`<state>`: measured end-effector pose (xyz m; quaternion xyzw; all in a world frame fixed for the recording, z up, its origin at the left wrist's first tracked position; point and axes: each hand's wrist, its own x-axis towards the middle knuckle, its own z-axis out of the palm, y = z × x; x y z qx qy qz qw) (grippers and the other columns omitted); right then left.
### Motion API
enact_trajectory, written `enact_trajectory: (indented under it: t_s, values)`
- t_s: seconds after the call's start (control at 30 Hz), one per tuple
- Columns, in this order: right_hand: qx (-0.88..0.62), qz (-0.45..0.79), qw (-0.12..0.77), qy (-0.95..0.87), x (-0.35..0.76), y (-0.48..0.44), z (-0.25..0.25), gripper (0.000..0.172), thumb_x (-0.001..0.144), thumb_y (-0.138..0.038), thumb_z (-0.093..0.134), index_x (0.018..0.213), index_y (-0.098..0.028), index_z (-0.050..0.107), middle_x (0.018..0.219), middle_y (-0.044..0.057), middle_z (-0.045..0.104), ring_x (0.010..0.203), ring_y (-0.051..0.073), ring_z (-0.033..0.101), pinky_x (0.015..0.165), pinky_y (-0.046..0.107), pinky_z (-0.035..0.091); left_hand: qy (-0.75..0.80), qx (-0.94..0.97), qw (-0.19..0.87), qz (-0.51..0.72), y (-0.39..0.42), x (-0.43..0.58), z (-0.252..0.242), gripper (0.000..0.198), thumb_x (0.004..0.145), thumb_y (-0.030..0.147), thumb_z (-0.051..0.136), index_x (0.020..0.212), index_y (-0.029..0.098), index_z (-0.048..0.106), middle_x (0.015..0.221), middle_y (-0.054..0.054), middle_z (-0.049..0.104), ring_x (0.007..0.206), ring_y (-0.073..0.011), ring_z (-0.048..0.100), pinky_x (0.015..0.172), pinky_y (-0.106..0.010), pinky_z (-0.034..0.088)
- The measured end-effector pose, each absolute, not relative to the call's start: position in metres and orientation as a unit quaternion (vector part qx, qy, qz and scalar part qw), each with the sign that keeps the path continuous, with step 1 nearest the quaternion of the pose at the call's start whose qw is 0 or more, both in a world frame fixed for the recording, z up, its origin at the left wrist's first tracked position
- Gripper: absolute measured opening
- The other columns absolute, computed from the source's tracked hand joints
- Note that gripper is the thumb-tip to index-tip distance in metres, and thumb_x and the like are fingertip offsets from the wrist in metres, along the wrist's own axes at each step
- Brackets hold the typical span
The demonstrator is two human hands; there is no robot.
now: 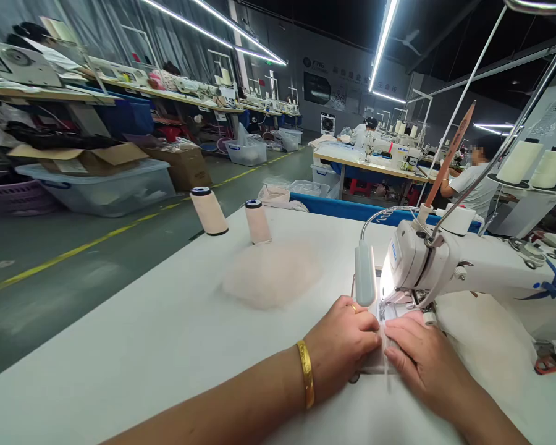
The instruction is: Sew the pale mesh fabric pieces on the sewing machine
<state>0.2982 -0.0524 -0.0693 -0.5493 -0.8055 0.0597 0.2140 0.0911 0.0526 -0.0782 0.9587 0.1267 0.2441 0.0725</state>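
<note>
My left hand (345, 340) is lying left of a thin pale strip (386, 364), fingers bent and partly closed; my right hand (421, 352) is flanking it on the right, fingers loosely extended. Neither is sitting clearly nearer, and I am failing to tell whether either is gripping the strip or merely pressing. The strip is running between my fingertips, its long axis pointing away from me toward the needle area (382, 311) of the sewing machine (405, 247). Its near end is blurring; its far end is disappearing beneath the machine head. My fingers are covering whatever is lying underneath. Farther off, a blurred pale pink piece (273, 275) is lying before two thread cones (258, 222).
</note>
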Motion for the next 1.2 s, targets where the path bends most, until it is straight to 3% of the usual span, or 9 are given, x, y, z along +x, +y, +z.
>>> enact_trajectory:
  t_s: [0.2,0.33,0.53,0.7,0.87,1.2]
  values:
    - [-0.561,0.042,0.214,-0.798,0.301,-0.053,-0.071,0.018,0.108,-0.027,0.047,0.105,-0.025,0.065,0.106,0.006,0.071,0.097,0.026,0.061,0.079,0.039,0.051,0.143,0.957,0.078,0.239,0.053,0.090,-0.081,0.020,0.086,0.006,0.064,0.090,0.023,0.073,0.101,-0.001,0.077,0.089,-0.0207,0.063,0.089,-0.041,0.035]
    - [-0.533,0.048,0.214,-0.817,0.300,-0.059,-0.066,0.018,0.108,-0.024,0.048,0.106,-0.026,0.065,0.112,0.004,0.071,0.100,0.024,0.062,0.085,0.039,0.050,0.111,0.957,0.097,0.251,0.047,0.092,-0.084,0.015,0.088,0.011,0.066,0.086,0.025,0.072,0.095,0.000,0.077,0.090,-0.0208,0.061,0.090,-0.041,0.034]
    - [-0.517,0.028,0.194,-0.834,0.299,-0.065,-0.061,0.020,0.109,-0.027,0.050,0.097,-0.024,0.065,0.092,0.003,0.070,0.091,0.023,0.060,0.083,0.039,0.045,0.115,0.959,0.101,0.241,0.031,0.087,-0.073,0.020,0.095,0.013,0.061,0.081,0.024,0.070,0.088,0.002,0.075,0.084,-0.0174,0.061,0.091,-0.039,0.032]
    - [-0.524,0.029,0.189,-0.830,0.300,-0.063,-0.064,0.019,0.109,-0.025,0.050,0.095,-0.024,0.064,0.093,0.002,0.069,0.091,0.023,0.060,0.081,0.039,0.044,0.116,0.954,0.100,0.257,0.033,0.085,-0.073,0.021,0.093,0.010,0.060,0.081,0.024,0.070,0.088,0.003,0.075,0.083,-0.0171,0.060,0.092,-0.039,0.031]
    - [-0.536,0.036,0.189,-0.822,0.300,-0.060,-0.068,0.018,0.109,-0.023,0.048,0.100,-0.025,0.064,0.098,0.003,0.070,0.088,0.022,0.062,0.077,0.038,0.045,0.125,0.965,0.086,0.215,0.050,0.090,-0.087,0.012,0.077,0.010,0.070,0.076,0.022,0.067,0.088,0.002,0.075,0.079,-0.0182,0.061,0.091,-0.040,0.031]
    - [-0.533,0.027,0.195,-0.823,0.299,-0.059,-0.069,0.022,0.108,-0.021,0.044,0.104,-0.024,0.065,0.103,0.005,0.070,0.091,0.024,0.061,0.077,0.041,0.047,0.121,0.967,0.062,0.215,0.047,0.086,-0.084,0.018,0.072,0.006,0.068,0.082,0.021,0.068,0.090,0.000,0.075,0.083,-0.0199,0.062,0.094,-0.040,0.034]
